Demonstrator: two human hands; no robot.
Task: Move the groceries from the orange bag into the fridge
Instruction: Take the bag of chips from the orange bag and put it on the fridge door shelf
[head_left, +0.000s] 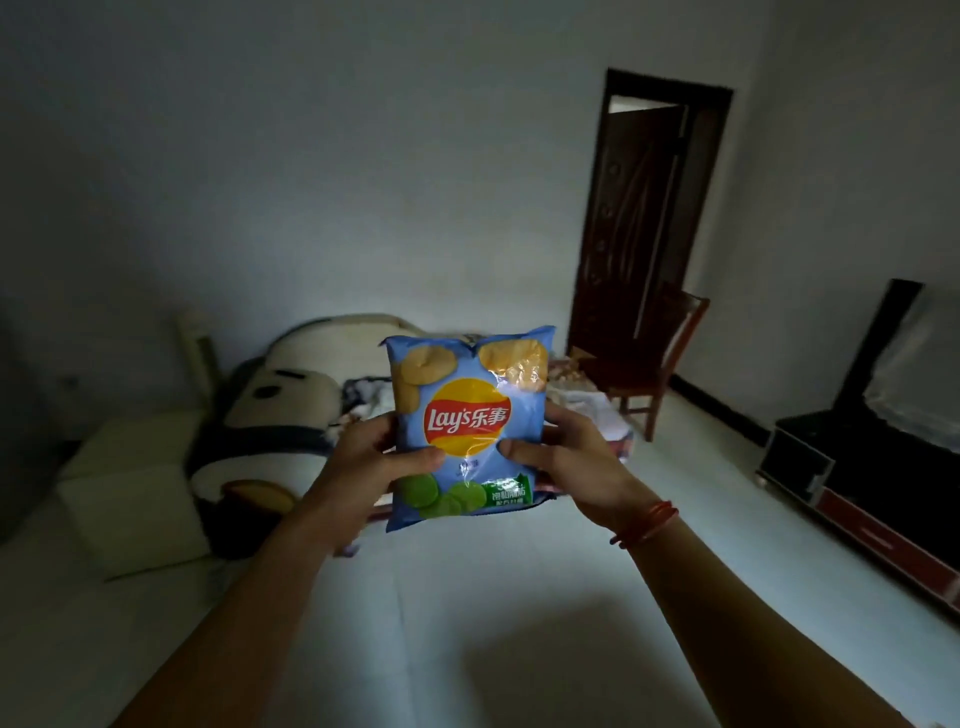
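A light-blue bag of Lay's chips with a yellow and red logo is held upright in front of me, in mid air above the floor. My left hand grips its left edge, thumb across the front. On the opposite edge my right hand holds it the same way; a red string sits on that wrist. Neither the orange bag nor the fridge is in view.
The room is dim. A bed with bedding lies ahead on the left, a pale box beside it. A wooden chair stands by a dark door. A dark TV cabinet lines the right wall. Pale tiled floor lies below.
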